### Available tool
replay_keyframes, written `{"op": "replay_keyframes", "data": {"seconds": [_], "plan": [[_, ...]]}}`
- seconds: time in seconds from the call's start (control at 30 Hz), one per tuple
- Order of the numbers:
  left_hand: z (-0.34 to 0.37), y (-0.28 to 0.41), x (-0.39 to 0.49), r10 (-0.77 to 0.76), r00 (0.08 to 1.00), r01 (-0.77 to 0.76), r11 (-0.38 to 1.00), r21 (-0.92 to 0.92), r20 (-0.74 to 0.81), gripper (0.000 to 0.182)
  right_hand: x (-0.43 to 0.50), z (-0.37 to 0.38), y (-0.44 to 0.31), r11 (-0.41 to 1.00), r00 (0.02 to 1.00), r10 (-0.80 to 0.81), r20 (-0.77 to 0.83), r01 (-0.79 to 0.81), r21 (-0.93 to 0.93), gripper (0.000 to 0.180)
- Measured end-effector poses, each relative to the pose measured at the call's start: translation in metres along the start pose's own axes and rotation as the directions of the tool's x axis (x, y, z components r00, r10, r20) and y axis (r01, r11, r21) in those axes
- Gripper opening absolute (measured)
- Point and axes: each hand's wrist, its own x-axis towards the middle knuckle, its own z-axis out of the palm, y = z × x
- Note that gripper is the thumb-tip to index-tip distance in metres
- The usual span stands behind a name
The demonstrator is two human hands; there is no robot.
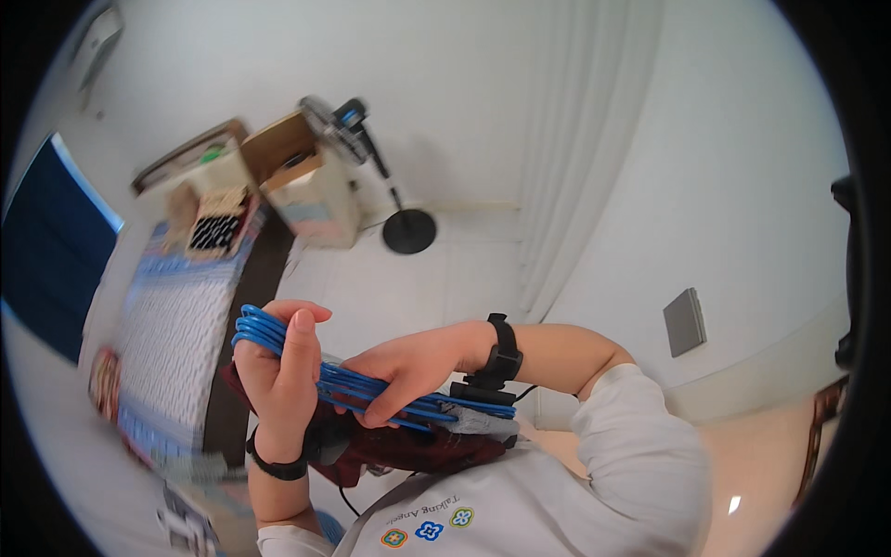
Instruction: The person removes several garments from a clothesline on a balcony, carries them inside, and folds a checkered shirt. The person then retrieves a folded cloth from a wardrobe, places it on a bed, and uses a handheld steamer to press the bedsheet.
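A long coil of blue cable [355, 384] stretches across the front of my body, gathered into several loops. My left hand [282, 365] grips its left end, with the loops passing around the back of the fingers and the thumb pointing up. My right hand [411, 365] holds the middle of the bundle, thumb in front. A grey fuzzy piece [480, 421] lies against the coil's right end. Behind and below the cable hangs a dark red cloth [411, 449], partly hidden by my hands. A black strap [502, 355] goes around each wrist.
To the left stands a bed [174, 306] with a patterned sheet and folded textiles [219, 223]. Beyond it are an open cardboard box [282, 157] and a black pedestal fan [409, 231]. A pale curtain [588, 153] hangs ahead; a grey wall plate [685, 322] is at right.
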Motion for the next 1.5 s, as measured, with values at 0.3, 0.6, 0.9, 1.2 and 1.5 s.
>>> {"op": "replay_keyframes", "data": {"seconds": [0.3, 0.6, 0.9, 1.2, 1.5], "plan": [[0.040, -0.080, 0.201, 0.119, 0.618, -0.152, 0.988, -0.031, 0.777, 0.036, -0.046, -0.121, -0.004, 0.993, 0.813, 0.092, -0.575, -0.119, -0.009, 0.025], [0.096, -0.075, 0.413, 0.141, -0.329, -0.637, 0.697, -0.330, 0.934, 0.053, -0.086, -0.166, -0.008, 0.979, 0.470, 0.124, -0.874, -0.199, 0.032, 0.022], [0.354, -0.102, 0.479, 0.698, -0.343, 0.120, 0.697, -0.707, 0.629, 0.046, -0.058, -0.194, -0.057, 0.895, -0.022, 0.251, -0.968, -0.376, 0.240, 0.022], [0.467, -0.184, 0.558, 0.572, 0.457, -0.111, 0.797, -0.594, 0.682, 0.095, -0.018, -0.188, -0.055, 0.932, -0.478, 0.244, -0.844, -0.125, 0.340, 0.022], [0.303, -0.389, 0.903, 0.439, 0.860, -0.489, 0.559, 0.670, 0.261, 0.104, -0.019, -0.186, -0.054, 0.947, -0.468, 0.232, -0.853, -0.091, 0.308, 0.021]]}}
